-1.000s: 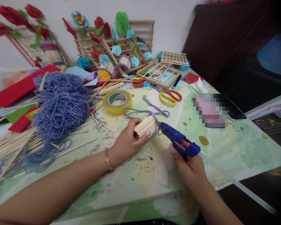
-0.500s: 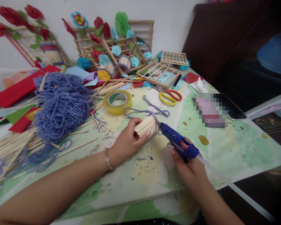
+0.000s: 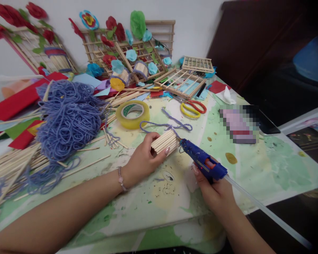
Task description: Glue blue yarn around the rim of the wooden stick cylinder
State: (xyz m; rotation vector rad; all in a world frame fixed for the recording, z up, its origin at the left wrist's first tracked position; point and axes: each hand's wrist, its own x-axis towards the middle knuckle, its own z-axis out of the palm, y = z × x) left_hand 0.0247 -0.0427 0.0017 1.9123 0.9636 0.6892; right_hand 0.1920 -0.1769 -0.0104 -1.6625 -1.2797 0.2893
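Note:
Fingers and thumb of my left hand (image 3: 145,160) wrap round a small tube of wooden sticks (image 3: 164,143), tilted above the table. A purple yarn strand (image 3: 172,124) runs to the tube's far right end and lies in loops on the cloth behind it. My right hand (image 3: 214,188) grips a blue hot glue gun (image 3: 202,158), its nozzle at that right end of the tube; whether the tip touches, I cannot tell. A long translucent glue stick (image 3: 267,210) sticks out of the gun's back toward the lower right.
A tangled purple yarn heap (image 3: 69,118) and loose wooden sticks (image 3: 13,173) lie at left. Behind the tube are a tape roll (image 3: 119,118) and scissors (image 3: 190,110). Stick lattices (image 3: 159,26) with paper flowers lean on the wall. A phone (image 3: 267,121) lies at right.
The view has shifted very slightly. The glue gun sits a touch farther right and lower in the picture; both hands keep their holds.

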